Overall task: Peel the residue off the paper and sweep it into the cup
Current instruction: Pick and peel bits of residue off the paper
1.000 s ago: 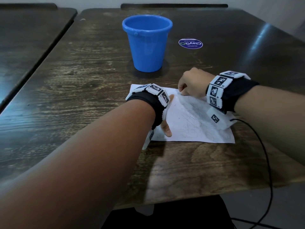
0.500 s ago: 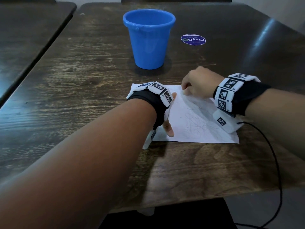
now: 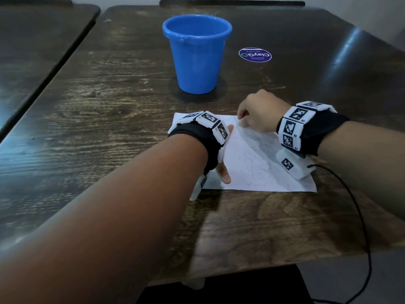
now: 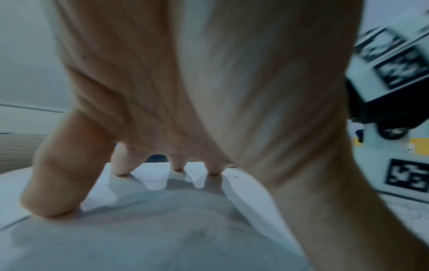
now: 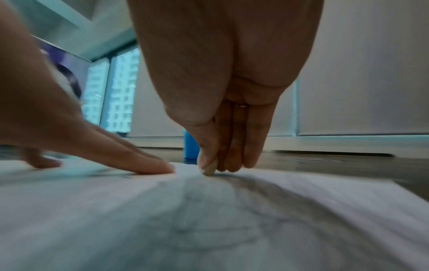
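Right now you're in the peel step, not the sweep. Your right hand (image 3: 259, 116) is curled tight at the paper's (image 3: 252, 163) far edge, about 1 o'clock from the sheet's middle. In the right wrist view the thumb and fingertips (image 5: 228, 161) are closed narrow on a small pale bit (image 5: 210, 171) right at the sheet surface. It reads as residue being pinched or scraped, though blur stops me confirming what it is.

Your left hand (image 4: 209, 91) is spread wide, fingers straight, with the tips pressed on the paper's left half and holding it flat. The thumb (image 3: 223, 173) sits near the sheet's near-left corner, around 7 o'clock.

The paper lies flat on the table (image 3: 109, 119), faint grey marks across its middle and right. The cup (image 3: 197, 53) stands upright at 12 o'clock from the sheet, near its far edge but not touching. I can't tell whether anything is inside.

Next move, as I judge it:
- Keep the left hand pressing, or the sheet will slide under the pull.
- Lift the bit clean off before going back for more; the marks suggest plenty remains.
- For the sweep, push loose bits toward 12 o'clock, and either tip the sheet or bring the cup to the table edge. The cup's rim stands well above the sheet.
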